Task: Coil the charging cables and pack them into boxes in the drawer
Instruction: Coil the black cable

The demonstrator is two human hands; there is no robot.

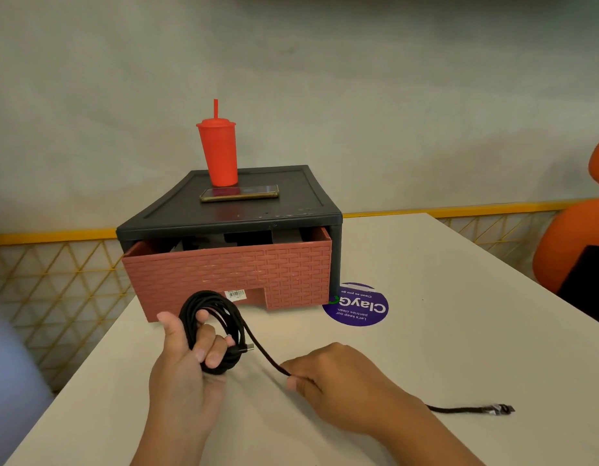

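On table before drawer | left hand grips cable coil | right hand pinches tail running rightward

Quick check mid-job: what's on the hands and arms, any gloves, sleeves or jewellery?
The left hand and right hand are bare: no gloves, rings or wristbands show. Both forearms are uncovered down to the picture's edge, with no sleeves in view.

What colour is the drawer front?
The drawer front is brick red with a woven pattern, head view.
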